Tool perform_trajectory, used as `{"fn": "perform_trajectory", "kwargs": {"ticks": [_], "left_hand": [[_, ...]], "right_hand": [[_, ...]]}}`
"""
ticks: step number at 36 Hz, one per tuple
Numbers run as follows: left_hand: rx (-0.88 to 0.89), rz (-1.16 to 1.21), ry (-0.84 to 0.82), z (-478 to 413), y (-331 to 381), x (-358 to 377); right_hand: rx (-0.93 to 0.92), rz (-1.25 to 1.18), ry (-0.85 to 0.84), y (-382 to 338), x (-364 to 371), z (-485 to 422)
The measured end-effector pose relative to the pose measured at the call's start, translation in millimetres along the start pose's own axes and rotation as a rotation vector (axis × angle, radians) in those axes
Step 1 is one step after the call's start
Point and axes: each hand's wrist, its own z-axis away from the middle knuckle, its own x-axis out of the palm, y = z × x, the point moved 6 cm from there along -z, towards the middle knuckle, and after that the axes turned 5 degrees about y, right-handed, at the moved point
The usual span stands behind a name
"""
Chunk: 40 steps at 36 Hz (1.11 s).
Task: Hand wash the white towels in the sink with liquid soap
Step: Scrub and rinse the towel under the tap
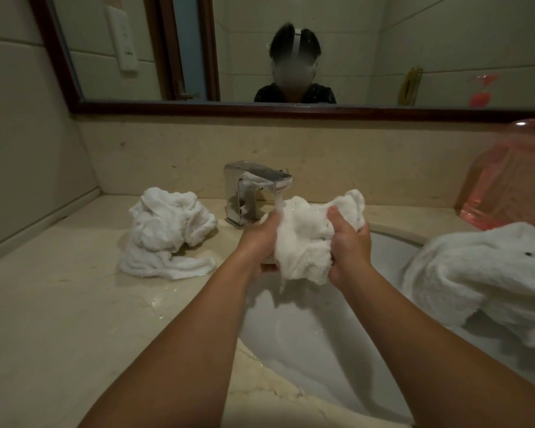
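As water (pixel 279 201) runs — hands (pixel 258 242) (pixel 350 246) (both) grip towel (pixel 303 239)

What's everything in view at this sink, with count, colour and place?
mirror: one, dark-framed, back wall
counter: one, beige, below mirror
sink: one, white, set in counter
faucet: one, chrome, behind sink, running
held towel: one, white, under faucet
heaped towel: one, white, counter left of faucet
draped towel: one, white, over sink's right rim
pink container: one, translucent, far right
left hand: one, gripping held towel's left side
right hand: one, gripping its right side
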Motion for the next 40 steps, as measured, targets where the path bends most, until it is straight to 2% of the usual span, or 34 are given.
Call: {"fn": "perform_trajectory", "kwargs": {"ticks": [7,13,17,19,23,25,28,31,36,40], "left_hand": [[-0.048,0.320,-0.219,10,11,19],[-0.033,0.531,-0.183,2,15,14],[-0.014,0.518,-0.131,-2,15,10],[-0.012,0.441,-0.091,-8,12,9],[0.012,0.343,-0.037,-25,0,9],[0.091,0.320,-0.016,-12,8,8],[0.076,0.265,-0.072,-4,7,13],[0.043,0.252,-0.121,-2,6,16],[0.194,0.178,0.179,2,12,-16],[0.219,0.276,0.368,6,11,-33]], "right_hand": [[0.075,-0.034,-0.046,6,1,-6],[0.115,0.070,-0.072,22,5,-6],[0.223,0.072,-0.175,34,11,0],[0.208,0.073,-0.212,33,12,1],[0.064,0.105,-0.144,22,9,0],[0.033,0.077,-0.099,16,10,2],[-0.032,0.062,-0.085,6,15,6],[0.018,0.083,-0.067,6,20,14],[0.132,0.309,-0.103,25,43,41],[0.145,0.450,-0.197,38,51,45]]}}
